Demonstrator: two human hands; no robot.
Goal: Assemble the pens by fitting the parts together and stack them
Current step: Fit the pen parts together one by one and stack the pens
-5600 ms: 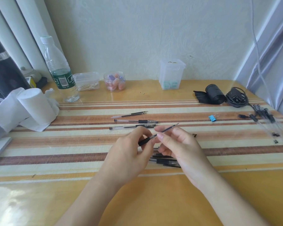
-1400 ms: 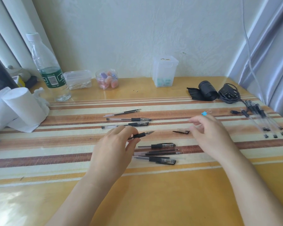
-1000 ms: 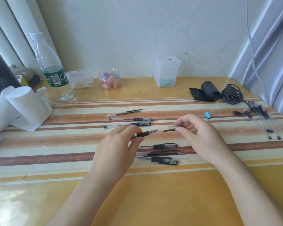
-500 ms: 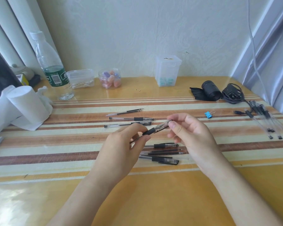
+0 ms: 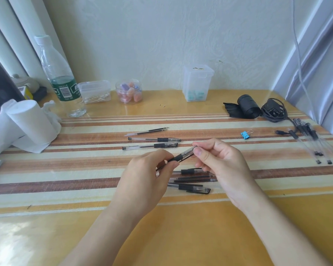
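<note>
Beneath the held pen (image 5: 182,155), loose pens (image 5: 190,188) lie partly hidden

Blue binder clip (image 5: 245,134), striped tablecloth (image 5: 65,169)

A clear pen (image 5: 182,156) with a black middle is tilted in the air at the frame's middle. Three thin pens (image 5: 154,139) lie flat just above it, a small pile (image 5: 192,178) just below, a bunch (image 5: 306,129) far right.
</note>
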